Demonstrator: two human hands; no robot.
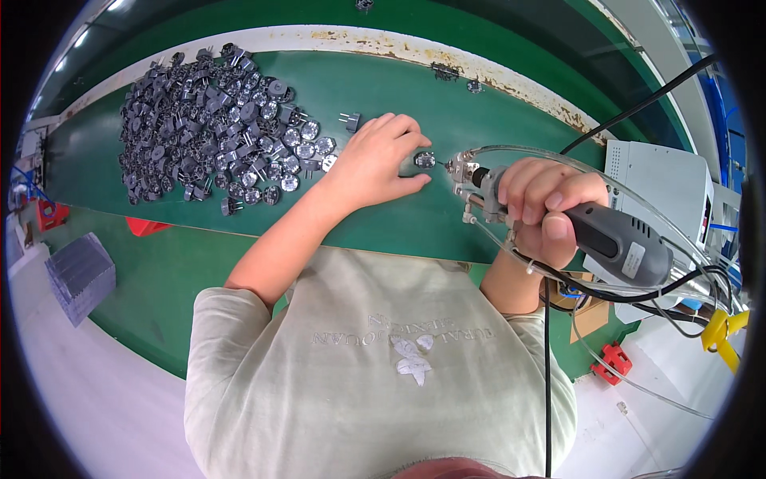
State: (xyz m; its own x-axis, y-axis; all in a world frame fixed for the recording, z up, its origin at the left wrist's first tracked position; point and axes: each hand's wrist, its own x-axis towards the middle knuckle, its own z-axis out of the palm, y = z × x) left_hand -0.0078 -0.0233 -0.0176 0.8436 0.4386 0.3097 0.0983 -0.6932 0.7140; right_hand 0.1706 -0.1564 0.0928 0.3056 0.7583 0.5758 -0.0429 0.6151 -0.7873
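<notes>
On the green table (407,84) I am seeing a heap of grey plugs (207,128) filling the left side, with a lone plug (349,121) lying just beyond the left hand (379,160). A rusty white ledge (351,38) is bordering the far edge; a pale machine box (662,172) is standing at right. Above the right hand (554,199) a clear hose (523,148) is arching, and a black cord (638,106) is slanting across the far right corner. The small round plug (424,160) is resting on the table between the left hand's thumb and forefinger, which are curving around it, parted, apparently holding nothing; I cannot tell whether they are touching it. The right hand is wrapping firmly around a power screwdriver (626,243), its tip pointing left, close beside the small round plug.
</notes>
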